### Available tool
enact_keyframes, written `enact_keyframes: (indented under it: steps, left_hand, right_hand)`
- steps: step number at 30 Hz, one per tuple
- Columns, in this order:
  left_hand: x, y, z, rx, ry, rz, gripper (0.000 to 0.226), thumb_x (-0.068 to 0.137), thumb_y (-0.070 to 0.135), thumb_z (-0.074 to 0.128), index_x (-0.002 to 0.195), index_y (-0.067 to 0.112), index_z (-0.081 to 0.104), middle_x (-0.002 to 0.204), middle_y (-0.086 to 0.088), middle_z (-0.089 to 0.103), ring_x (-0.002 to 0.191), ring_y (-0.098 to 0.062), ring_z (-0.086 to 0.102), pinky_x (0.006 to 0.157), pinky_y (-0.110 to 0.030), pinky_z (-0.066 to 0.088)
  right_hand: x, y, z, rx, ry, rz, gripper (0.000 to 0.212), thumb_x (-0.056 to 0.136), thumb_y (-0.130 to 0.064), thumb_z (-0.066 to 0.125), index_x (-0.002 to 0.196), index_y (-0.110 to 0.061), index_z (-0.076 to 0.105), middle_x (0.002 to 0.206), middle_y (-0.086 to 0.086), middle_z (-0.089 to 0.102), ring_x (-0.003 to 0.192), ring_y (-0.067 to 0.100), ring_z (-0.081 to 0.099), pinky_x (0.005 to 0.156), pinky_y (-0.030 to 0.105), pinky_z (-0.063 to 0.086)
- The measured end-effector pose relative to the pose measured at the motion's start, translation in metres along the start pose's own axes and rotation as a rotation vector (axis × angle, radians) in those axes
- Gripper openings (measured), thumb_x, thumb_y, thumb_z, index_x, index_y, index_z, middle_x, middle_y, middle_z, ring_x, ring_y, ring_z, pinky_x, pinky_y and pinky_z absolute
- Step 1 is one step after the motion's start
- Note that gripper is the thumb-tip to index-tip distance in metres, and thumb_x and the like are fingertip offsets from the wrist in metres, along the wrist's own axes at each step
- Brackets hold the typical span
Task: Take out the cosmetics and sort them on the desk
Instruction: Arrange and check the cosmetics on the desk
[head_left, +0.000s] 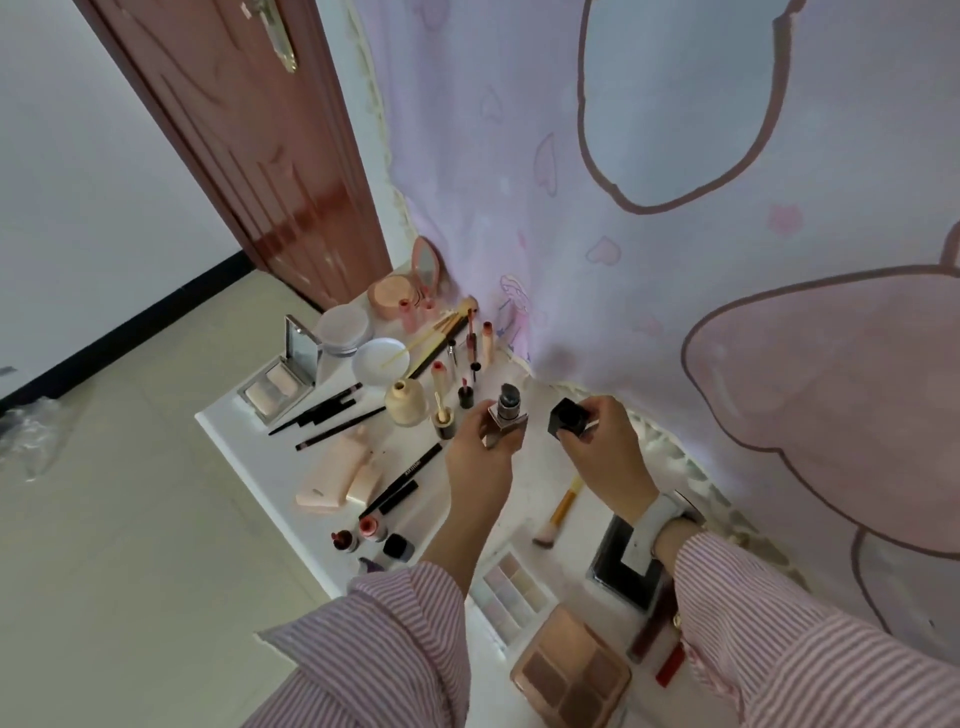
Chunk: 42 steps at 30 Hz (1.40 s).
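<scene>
Cosmetics cover most of the table (249, 441): pencils at nine o'clock of my hands, compacts and lip tubes toward eleven, palettes (566, 670) at six. My left hand (480, 454) grips an uncapped bottle (506, 413) above the table's middle. My right hand (605, 447) pinches its black cap (568, 417), just beside the bottle at three o'clock, apart from it. Judgement: taking-out looks largely done; grouping is loose, and this bottle awaits capping and placing.
</scene>
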<state>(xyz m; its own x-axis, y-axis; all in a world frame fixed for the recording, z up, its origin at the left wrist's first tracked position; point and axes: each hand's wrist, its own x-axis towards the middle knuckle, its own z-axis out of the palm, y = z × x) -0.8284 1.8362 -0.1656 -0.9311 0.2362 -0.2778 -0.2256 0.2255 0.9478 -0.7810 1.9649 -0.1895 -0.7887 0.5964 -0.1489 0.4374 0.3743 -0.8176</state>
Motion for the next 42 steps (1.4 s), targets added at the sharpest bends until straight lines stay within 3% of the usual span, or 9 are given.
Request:
enact_keyframes:
  steps: [4, 9, 15, 20, 23, 28, 33, 39, 42]
  left_hand:
    - [0.030, 0.000, 0.018, 0.058, 0.018, 0.085, 0.024, 0.080, 0.005, 0.066, 0.088, 0.026, 0.060, 0.079, 0.019, 0.062, 0.074, 0.010, 0.057, 0.064, -0.001, 0.039]
    - [0.058, 0.006, 0.036, 0.048, -0.017, 0.096, 0.025, 0.081, 0.003, 0.064, 0.097, 0.022, 0.063, 0.093, 0.002, 0.068, 0.094, -0.016, 0.062, 0.087, -0.029, 0.047]
    - [0.065, 0.004, 0.039, 0.083, -0.064, 0.151, 0.022, 0.081, 0.013, 0.069, 0.101, 0.018, 0.063, 0.095, 0.004, 0.065, 0.087, -0.001, 0.059, 0.071, 0.000, 0.038]
    - [0.055, 0.002, 0.030, 0.144, -0.112, 0.074, 0.046, 0.086, 0.020, 0.064, 0.129, 0.014, 0.050, 0.123, 0.002, 0.057, 0.114, -0.013, 0.053, 0.095, -0.026, 0.043]
    - [0.036, 0.000, 0.019, 0.200, -0.061, 0.047, 0.053, 0.088, 0.010, 0.058, 0.137, 0.011, 0.038, 0.134, -0.002, 0.048, 0.115, -0.015, 0.051, 0.093, -0.026, 0.042]
    - [-0.002, 0.002, 0.002, 0.231, -0.016, 0.132, 0.039, 0.089, 0.009, 0.054, 0.127, 0.016, 0.047, 0.122, 0.002, 0.054, 0.099, -0.009, 0.055, 0.081, -0.024, 0.046]
    - [-0.020, 0.016, -0.023, 0.334, -0.033, 0.226, 0.035, 0.090, 0.009, 0.052, 0.125, 0.012, 0.050, 0.120, 0.001, 0.056, 0.095, -0.007, 0.054, 0.080, -0.021, 0.046]
    - [-0.023, 0.041, -0.073, 0.452, 0.038, 0.302, 0.026, 0.091, 0.015, 0.053, 0.118, 0.013, 0.055, 0.110, 0.000, 0.063, 0.094, -0.008, 0.058, 0.080, -0.021, 0.045]
    - [-0.021, 0.053, -0.099, 0.463, 0.105, 0.291, 0.030, 0.091, 0.015, 0.054, 0.121, 0.013, 0.053, 0.120, -0.002, 0.054, 0.104, -0.014, 0.056, 0.084, -0.024, 0.043]
  right_hand:
    - [0.024, 0.007, 0.010, -0.034, 0.051, 0.033, 0.021, 0.080, -0.016, 0.065, 0.091, -0.005, 0.051, 0.099, 0.013, 0.052, 0.078, 0.021, 0.053, 0.062, 0.020, 0.037]
    - [0.036, 0.014, 0.017, -0.063, 0.073, 0.037, 0.026, 0.078, -0.019, 0.068, 0.096, -0.002, 0.059, 0.100, 0.014, 0.056, 0.086, 0.024, 0.057, 0.068, 0.021, 0.040]
    - [0.028, 0.012, 0.017, -0.029, 0.095, 0.058, 0.040, 0.076, -0.020, 0.073, 0.103, -0.006, 0.046, 0.103, 0.005, 0.059, 0.094, 0.022, 0.059, 0.074, 0.028, 0.045]
    - [0.014, 0.010, 0.010, -0.077, 0.017, 0.028, 0.032, 0.089, -0.012, 0.055, 0.119, -0.009, 0.044, 0.100, 0.007, 0.064, 0.097, 0.022, 0.060, 0.077, 0.025, 0.045]
    - [0.000, 0.021, -0.005, -0.385, -0.046, -0.159, 0.029, 0.091, -0.009, 0.043, 0.118, -0.013, 0.053, 0.103, 0.005, 0.061, 0.096, 0.021, 0.056, 0.079, 0.029, 0.043]
    - [-0.012, 0.024, -0.029, -0.961, -0.486, -0.815, 0.035, 0.068, -0.003, 0.064, 0.101, -0.013, 0.062, 0.102, 0.007, 0.062, 0.090, 0.025, 0.059, 0.065, 0.036, 0.043]
    - [-0.018, -0.001, -0.023, -1.193, -0.461, -1.053, 0.025, 0.048, -0.011, 0.078, 0.064, -0.020, 0.061, 0.063, -0.006, 0.056, 0.058, 0.013, 0.054, 0.048, 0.022, 0.042]
    - [-0.026, -0.037, -0.021, -0.889, -0.224, -1.147, 0.018, 0.062, -0.012, 0.077, 0.073, -0.015, 0.063, 0.065, -0.003, 0.059, 0.058, 0.014, 0.055, 0.050, 0.025, 0.047]
    - [-0.032, -0.074, -0.020, -0.424, -0.084, -0.897, 0.013, 0.078, -0.009, 0.068, 0.086, -0.010, 0.057, 0.067, -0.008, 0.052, 0.054, 0.003, 0.045, 0.050, 0.019, 0.044]
